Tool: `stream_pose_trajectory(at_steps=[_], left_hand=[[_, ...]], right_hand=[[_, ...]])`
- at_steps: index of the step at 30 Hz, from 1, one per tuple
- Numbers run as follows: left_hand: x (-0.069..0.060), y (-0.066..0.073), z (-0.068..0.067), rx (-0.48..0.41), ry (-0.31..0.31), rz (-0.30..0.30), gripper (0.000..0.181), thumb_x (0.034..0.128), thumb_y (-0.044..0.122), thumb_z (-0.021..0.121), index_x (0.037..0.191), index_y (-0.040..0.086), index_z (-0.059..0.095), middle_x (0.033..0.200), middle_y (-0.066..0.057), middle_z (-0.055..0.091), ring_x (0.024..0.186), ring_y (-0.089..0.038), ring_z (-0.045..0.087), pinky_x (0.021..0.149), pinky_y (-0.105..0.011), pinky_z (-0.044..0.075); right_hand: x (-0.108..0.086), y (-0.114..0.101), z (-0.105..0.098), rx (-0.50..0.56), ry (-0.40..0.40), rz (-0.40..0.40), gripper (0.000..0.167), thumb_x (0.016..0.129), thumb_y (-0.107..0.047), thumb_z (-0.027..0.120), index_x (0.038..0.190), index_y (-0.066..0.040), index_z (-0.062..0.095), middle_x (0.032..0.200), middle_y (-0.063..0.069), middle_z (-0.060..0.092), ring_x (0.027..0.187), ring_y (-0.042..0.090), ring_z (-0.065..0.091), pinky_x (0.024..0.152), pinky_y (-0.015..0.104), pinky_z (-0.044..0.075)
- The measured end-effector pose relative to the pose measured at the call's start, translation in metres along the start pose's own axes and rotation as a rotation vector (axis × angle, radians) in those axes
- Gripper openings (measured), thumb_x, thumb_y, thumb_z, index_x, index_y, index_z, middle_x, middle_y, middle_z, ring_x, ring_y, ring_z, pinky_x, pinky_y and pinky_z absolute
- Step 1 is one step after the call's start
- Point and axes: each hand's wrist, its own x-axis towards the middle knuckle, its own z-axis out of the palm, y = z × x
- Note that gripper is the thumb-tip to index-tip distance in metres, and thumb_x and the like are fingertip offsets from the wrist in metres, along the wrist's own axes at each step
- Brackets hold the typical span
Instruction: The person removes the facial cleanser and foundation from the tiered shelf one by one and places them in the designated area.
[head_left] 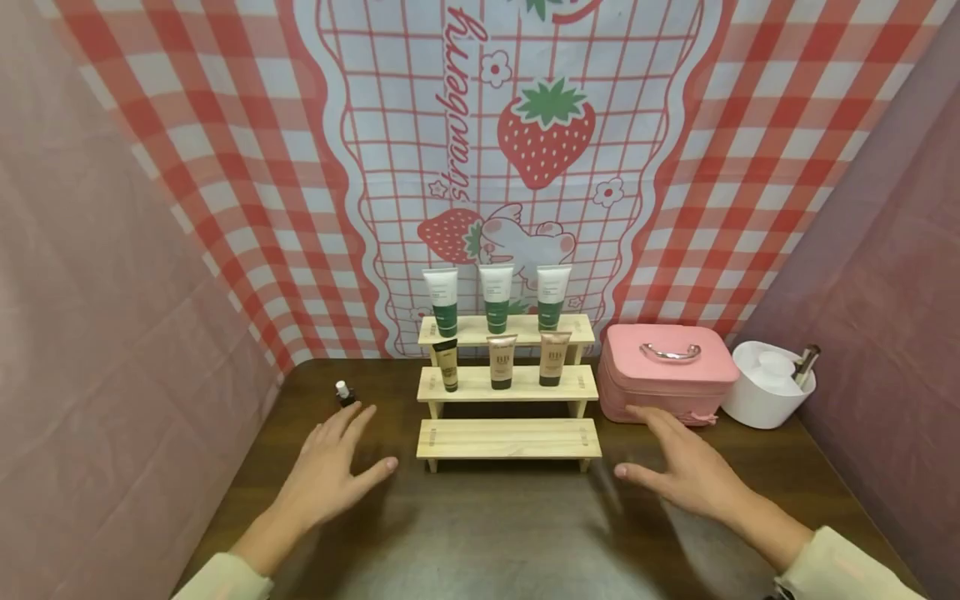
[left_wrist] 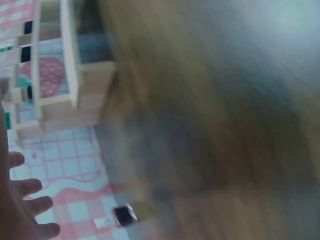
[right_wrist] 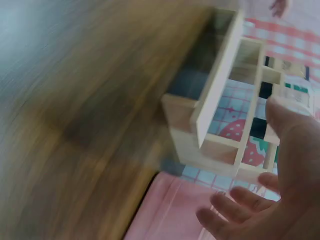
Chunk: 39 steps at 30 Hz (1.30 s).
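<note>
Both hands hover over the table with fingers spread and hold nothing. The left hand (head_left: 326,467) is left of a three-step wooden rack (head_left: 507,437), near a small dark bottle with a white cap (head_left: 345,393). On the rack's other side, the right hand (head_left: 686,467) is in front of a pink case (head_left: 667,375). Three white-and-green tubes (head_left: 497,298) stand on the top step. The middle step bears two beige BB tubes (head_left: 502,362) and a smaller gold tube with a black top (head_left: 447,365). Nothing stands on the lowest step.
A white round holder (head_left: 761,387) with a dark item (head_left: 806,365) in it stands right of the pink case. Behind the table hangs a strawberry-print checkered cloth (head_left: 547,133). Pink curtains (head_left: 112,333) flank both sides. The wooden table (head_left: 510,542) extends toward the person.
</note>
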Motion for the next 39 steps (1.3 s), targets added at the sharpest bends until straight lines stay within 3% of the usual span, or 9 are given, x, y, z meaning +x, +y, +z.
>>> stream_pose_trajectory(at_steps=[5, 9, 13, 17, 22, 29, 34, 39], left_hand=[[0.02, 0.02, -0.01, -0.228, 0.053, -0.005, 0.073, 0.0936, 0.054, 0.07, 0.151, 0.013, 0.048, 0.152, -0.013, 0.05, 0.138, -0.038, 0.05, 0.109, -0.061, 0.043], [0.042, 0.036, -0.015, -0.373, 0.07, 0.019, 0.064, 0.0941, 0.043, 0.074, 0.146, 0.014, 0.053, 0.143, -0.008, 0.058, 0.127, -0.031, 0.059, 0.103, -0.054, 0.05], [0.068, 0.049, -0.015, -0.482, 0.067, 0.014, 0.061, 0.095, 0.035, 0.075, 0.146, 0.011, 0.052, 0.135, -0.011, 0.062, 0.119, -0.029, 0.063, 0.1, -0.051, 0.053], [0.09, 0.055, -0.014, -0.513, 0.05, -0.033, 0.06, 0.0977, 0.034, 0.072, 0.149, 0.013, 0.049, 0.135, -0.013, 0.062, 0.118, -0.03, 0.063, 0.098, -0.052, 0.054], [0.105, 0.057, -0.01, -0.535, 0.034, -0.098, 0.056, 0.098, 0.035, 0.071, 0.147, 0.017, 0.051, 0.135, -0.013, 0.063, 0.118, -0.031, 0.064, 0.095, -0.053, 0.055], [0.114, 0.062, 0.005, -0.607, 0.021, -0.148, 0.058, 0.0952, 0.031, 0.075, 0.145, 0.013, 0.053, 0.135, -0.01, 0.064, 0.121, -0.031, 0.065, 0.094, -0.048, 0.057], [0.119, 0.067, 0.011, -0.622, 0.061, -0.157, 0.056, 0.0935, 0.029, 0.078, 0.141, 0.008, 0.055, 0.129, -0.011, 0.067, 0.116, -0.03, 0.068, 0.091, -0.047, 0.059], [0.124, 0.071, 0.013, -0.626, 0.094, -0.158, 0.043, 0.0924, 0.025, 0.079, 0.126, 0.005, 0.062, 0.12, -0.013, 0.07, 0.109, -0.031, 0.07, 0.088, -0.046, 0.059]], right_hand=[[0.017, 0.0, 0.012, 0.256, -0.02, 0.113, 0.066, 0.088, -0.041, 0.081, 0.136, -0.001, 0.059, 0.126, 0.019, 0.069, 0.103, 0.032, 0.072, 0.086, 0.044, 0.06], [0.027, 0.005, 0.027, 0.414, -0.052, 0.228, 0.058, 0.09, -0.032, 0.081, 0.133, 0.002, 0.061, 0.114, 0.019, 0.074, 0.091, 0.022, 0.074, 0.074, 0.029, 0.06], [0.033, 0.008, 0.042, 0.528, -0.068, 0.337, 0.059, 0.091, -0.028, 0.08, 0.134, 0.007, 0.059, 0.111, 0.022, 0.074, 0.086, 0.019, 0.073, 0.065, 0.03, 0.059], [0.037, 0.008, 0.053, 0.587, -0.083, 0.399, 0.058, 0.091, -0.026, 0.079, 0.135, 0.007, 0.058, 0.113, 0.024, 0.073, 0.084, 0.022, 0.072, 0.061, 0.039, 0.06], [0.037, 0.006, 0.063, 0.629, -0.093, 0.452, 0.056, 0.091, -0.022, 0.08, 0.135, 0.006, 0.058, 0.112, 0.023, 0.073, 0.083, 0.021, 0.071, 0.061, 0.041, 0.061], [0.035, 0.005, 0.069, 0.661, -0.092, 0.464, 0.049, 0.086, -0.008, 0.082, 0.129, 0.008, 0.063, 0.109, 0.023, 0.073, 0.084, 0.018, 0.071, 0.063, 0.04, 0.06], [0.036, 0.005, 0.071, 0.683, -0.081, 0.482, 0.049, 0.084, -0.003, 0.081, 0.129, 0.008, 0.063, 0.108, 0.022, 0.072, 0.084, 0.018, 0.071, 0.064, 0.04, 0.059], [0.035, 0.004, 0.072, 0.699, -0.066, 0.504, 0.05, 0.085, -0.001, 0.08, 0.131, 0.007, 0.062, 0.108, 0.021, 0.071, 0.084, 0.017, 0.071, 0.064, 0.041, 0.06]])
